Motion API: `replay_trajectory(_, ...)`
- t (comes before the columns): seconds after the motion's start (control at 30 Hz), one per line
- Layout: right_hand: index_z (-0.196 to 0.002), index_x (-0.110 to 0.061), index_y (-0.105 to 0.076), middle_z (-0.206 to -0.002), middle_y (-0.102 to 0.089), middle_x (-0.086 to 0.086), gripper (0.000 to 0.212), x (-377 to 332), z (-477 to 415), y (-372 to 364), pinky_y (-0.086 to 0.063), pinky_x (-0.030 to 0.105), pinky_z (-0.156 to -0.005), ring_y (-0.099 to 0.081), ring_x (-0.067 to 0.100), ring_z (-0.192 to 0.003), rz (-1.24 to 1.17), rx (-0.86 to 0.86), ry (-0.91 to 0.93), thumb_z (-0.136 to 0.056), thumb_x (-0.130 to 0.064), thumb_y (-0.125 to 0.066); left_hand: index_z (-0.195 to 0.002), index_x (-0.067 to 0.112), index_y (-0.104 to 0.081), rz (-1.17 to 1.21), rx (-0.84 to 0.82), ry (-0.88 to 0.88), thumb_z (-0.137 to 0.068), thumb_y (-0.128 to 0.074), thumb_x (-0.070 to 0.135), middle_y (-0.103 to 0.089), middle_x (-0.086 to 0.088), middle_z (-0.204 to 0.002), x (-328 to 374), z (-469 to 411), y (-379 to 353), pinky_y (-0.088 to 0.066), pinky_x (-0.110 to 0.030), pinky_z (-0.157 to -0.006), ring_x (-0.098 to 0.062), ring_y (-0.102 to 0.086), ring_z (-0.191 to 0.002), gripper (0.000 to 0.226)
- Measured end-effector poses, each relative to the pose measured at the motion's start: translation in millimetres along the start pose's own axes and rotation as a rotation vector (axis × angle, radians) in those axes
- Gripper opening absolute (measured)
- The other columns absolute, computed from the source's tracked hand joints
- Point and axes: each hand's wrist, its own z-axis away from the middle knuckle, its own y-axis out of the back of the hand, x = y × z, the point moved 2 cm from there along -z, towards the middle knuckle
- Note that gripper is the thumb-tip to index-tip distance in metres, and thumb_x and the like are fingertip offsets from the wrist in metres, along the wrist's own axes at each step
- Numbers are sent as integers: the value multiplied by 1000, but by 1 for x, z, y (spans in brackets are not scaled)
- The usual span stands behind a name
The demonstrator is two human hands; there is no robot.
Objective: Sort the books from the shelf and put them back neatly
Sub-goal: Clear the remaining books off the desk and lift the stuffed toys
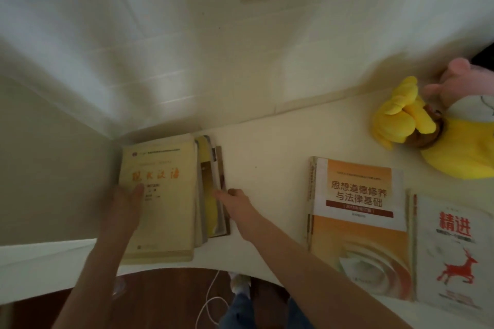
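Jeans [238, 310] and a white cable [211, 299] on the dark floor sit lowest in view, below both bare forearms, which reach up onto a pale shelf surface [267, 168]. Left hand [128, 203] lies flat and relaxed, fingers straight, on the lower left of the cover of a pale yellow book [165, 195] with red characters; this hand is blurred. That book tops a small stack pushed into the corner where the surface meets the wall. Just right of the left hand, thinner books stick out from under the yellow one, the outermost a brown book [224, 195]. Right hand [236, 204] meets the right edge of this stack, fingertips against the brown book; whether it pinches the edge or only presses it cannot be told. Well to the right of the right hand, an orange and white book [358, 235] lies flat, and just beyond it a white book with a red deer [451, 256], the two edge to edge. Farther from the right hand, up by the wall, a yellow plush toy [401, 120] lies beside a pink plush toy [465, 80].
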Motion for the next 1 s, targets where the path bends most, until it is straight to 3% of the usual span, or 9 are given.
replay_trajectory(0.2, -138, -12, -33, -138, -30, 11, 62, 2, -8, -8, -34, 42, -110, -36, 28, -128, 131, 120, 5, -91, -43, -58, -122, -11, -52, -65, -37, 219, -97, -29, 56, -57, -29, -111, -9, -14, -1, -38, -43, -81, -41, -55, -100, 76)
replay_trajectory(0.33, -136, -15, -36, -136, -32, 9, 50, 10, -6, -9, -31, 42, -110, -34, 26, -127, 91, 118, 63, -95, -40, -51, -124, -9, -53, -13, -82, 297, -89, -32, 69, -57, -30, -121, -5, -23, 4, -40, -49, -95, -43, -55, -109, 88)
replay_trajectory(0.47, -138, -17, -37, -137, -34, 6, 52, 14, 0, 0, -28, 43, -112, -34, 24, -130, 27, 131, 57, -97, -48, -43, -121, -5, -56, 18, -132, 266, -86, -41, 68, -60, -26, -116, 1, -14, 3, -45, -50, -92, -41, -57, -103, 82)
replay_trajectory(0.6, -138, -21, -37, -135, -35, 1, 58, 25, 12, 29, -29, 44, -113, -35, 22, -129, 28, 140, 66, -93, -57, -43, -117, 8, -60, 85, -219, 170, -63, -48, 89, -67, -12, -105, -8, -13, -17, -50, -53, -90, -34, -64, -93, 99)
replay_trajectory(0.73, -136, -19, -40, -135, -44, 4, 62, 39, 18, 65, -35, 44, -109, -43, 24, -125, -33, 219, 9, -92, -62, -41, -99, 13, -64, 193, -371, 150, -78, -61, 62, -68, -7, -94, 17, 16, -34, -51, -45, -87, -25, -64, -82, 53)
replay_trajectory(0.77, -137, -17, -42, -135, -48, 6, 65, 39, 18, 70, -36, 45, -108, -45, 25, -124, -47, 232, -22, -92, -63, -39, -100, 14, -63, 226, -425, 162, -75, -63, 64, -68, -5, -92, 20, 20, -40, -51, -44, -84, -24, -64, -81, 56)
replay_trajectory(0.87, -135, -17, -46, -135, -48, 7, 60, 39, 13, 75, -36, 48, -108, -45, 27, -124, -7, 246, -44, -94, -59, -37, -118, 14, -58, 288, -480, 202, -48, -64, 86, -71, -8, -101, 13, 15, -55, -56, -47, -80, -30, -69, -87, 101)
replay_trajectory(1.0, -115, -21, -48, -122, -49, 6, 25, 39, 17, 70, -44, 39, -97, -49, 22, -109, -12, 290, 29, -99, -39, -44, -113, 13, -62, 422, -524, 221, -55, -69, 77, -74, -11, -98, 16, 18, -55, -53, -57, -84, -35, -70, -88, 87)
